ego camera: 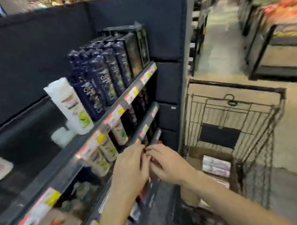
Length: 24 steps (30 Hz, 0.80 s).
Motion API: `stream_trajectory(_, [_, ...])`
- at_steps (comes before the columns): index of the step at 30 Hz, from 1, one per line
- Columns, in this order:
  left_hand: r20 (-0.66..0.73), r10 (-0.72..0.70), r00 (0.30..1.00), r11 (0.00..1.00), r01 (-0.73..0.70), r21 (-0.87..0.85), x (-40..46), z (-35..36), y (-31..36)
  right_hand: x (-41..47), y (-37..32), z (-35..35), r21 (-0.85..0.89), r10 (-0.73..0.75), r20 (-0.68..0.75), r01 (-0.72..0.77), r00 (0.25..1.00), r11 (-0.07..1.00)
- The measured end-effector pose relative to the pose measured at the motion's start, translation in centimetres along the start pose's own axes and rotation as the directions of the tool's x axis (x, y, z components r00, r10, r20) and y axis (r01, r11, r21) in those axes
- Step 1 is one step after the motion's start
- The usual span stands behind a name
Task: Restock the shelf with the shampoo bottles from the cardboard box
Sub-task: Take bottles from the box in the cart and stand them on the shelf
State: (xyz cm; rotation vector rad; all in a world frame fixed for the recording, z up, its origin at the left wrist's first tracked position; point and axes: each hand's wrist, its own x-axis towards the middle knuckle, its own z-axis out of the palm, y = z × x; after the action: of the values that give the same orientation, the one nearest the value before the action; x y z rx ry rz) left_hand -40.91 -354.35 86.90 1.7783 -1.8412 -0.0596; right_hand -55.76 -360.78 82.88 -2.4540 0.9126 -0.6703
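L hand (131, 168) and R hand (166, 164) are held together at the lower shelf (145, 123) edge. Fingers are curled round a dark item between them; grip unclear, pic blurred.

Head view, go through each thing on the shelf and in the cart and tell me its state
White bottle: upright, tilted, at the shelf's front edge.
Dark blue bottles: upright in rows beside it.
Left hand: at a lower shelf edge, grip unclear from blur.
Right hand: fingertips meeting the left, hold unclear.
Wire cart: parked, packs inside.
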Motion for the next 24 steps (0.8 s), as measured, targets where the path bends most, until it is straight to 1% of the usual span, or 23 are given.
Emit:
stream_trajectory(1, [0.112, -0.026, 0.993, 0.997, 0.034, -0.066, 0.0, 2.9, 1.0, -2.5, 2.1, -0.8, 0.004, 0.142, 0.014, -0.142, 0.990, 0.990])
stream_trajectory(2, [0.235, -0.068, 0.969, 0.986, 0.101, -0.130, 0.1, 5.7, 2.1, -5.0, 4.6, -1.1, 0.014, 0.304, 0.034, -0.305, 0.952, 0.952])
stream_trajectory(3, [0.362, -0.105, 0.926, 0.963, 0.186, -0.196, 0.1, 8.5, 3.1, -7.6, 7.2, -1.3, 0.039, 0.462, 0.050, -0.464, 0.886, 0.885])
stream_trajectory(4, [0.467, -0.133, 0.874, 0.929, 0.274, -0.248, 0.2, 11.4, 3.9, -10.1, 9.4, -1.6, 0.073, 0.595, 0.066, -0.598, 0.801, 0.798])
stream_trajectory(6, [0.617, -0.158, 0.771, 0.871, 0.403, -0.280, 0.1, 16.8, 5.9, -14.7, 13.7, -1.7, 0.130, 0.766, 0.067, -0.766, 0.640, 0.629])
stream_trajectory(8, [0.698, -0.118, 0.706, 0.881, 0.398, -0.254, -0.1, 22.0, 7.9, -18.6, 17.3, -1.5, 0.139, 0.866, 0.073, -0.865, 0.494, 0.482])
stream_trajectory(10, [0.793, -0.093, 0.602, 0.896, 0.399, -0.197, -0.2, 26.7, 9.9, -21.8, 20.6, -0.8, 0.155, 0.920, 0.096, -0.918, 0.381, 0.364])
stream_trajectory(12, [0.875, -0.093, 0.475, 0.886, 0.440, -0.145, -0.1, 31.5, 11.3, -24.1, 24.1, 0.3, 0.161, 0.944, 0.141, -0.948, 0.299, 0.276])
stream_trajectory(13, [0.906, -0.109, 0.410, 0.870, 0.481, -0.113, 0.1, 34.0, 11.7, -24.9, 26.0, 1.0, 0.154, 0.948, 0.169, -0.957, 0.271, 0.246])
stream_trajectory(15, [0.940, -0.148, 0.306, 0.838, 0.543, -0.045, 0.8, 39.0, 11.9, -25.6, 30.2, 2.5, 0.138, 0.948, 0.211, -0.967, 0.240, 0.214])
stream_trajectory(16, [0.948, -0.170, 0.268, 0.826, 0.564, -0.012, 1.1, 41.6, 11.8, -25.5, 32.6, 3.2, 0.127, 0.946, 0.225, -0.970, 0.234, 0.209])
stream_trajectory(18, [0.952, -0.210, 0.221, 0.789, 0.614, 0.032, 2.0, 47.2, 10.9, -24.6, 37.7, 4.5, 0.094, 0.939, 0.253, -0.972, 0.234, 0.217])
stream_trajectory(20, [0.946, -0.273, 0.176, 0.719, 0.690, 0.079, 3.0, 52.4, 9.6, -22.8, 42.8, 5.7, 0.050, 0.923, 0.267, -0.960, 0.279, 0.276])
stream_trajectory(21, [0.936, -0.310, 0.167, 0.669, 0.738, 0.090, 3.5, 54.9, 8.8, -21.6, 45.1, 6.2, 0.035, 0.912, 0.267, -0.949, 0.311, 0.313])
stream_trajectory(23, [0.914, -0.369, 0.169, 0.552, 0.831, 0.069, 4.3, 59.3, 7.2, -19.3, 49.6, 7.4, -0.032, 0.895, 0.250, -0.921, 0.369, 0.388])
stream_trajectory(24, [0.907, -0.389, 0.165, 0.505, 0.861, 0.059, 4.6, 61.4, 6.4, -18.1, 51.5, 7.8, -0.088, 0.883, 0.227, -0.894, 0.411, 0.439])
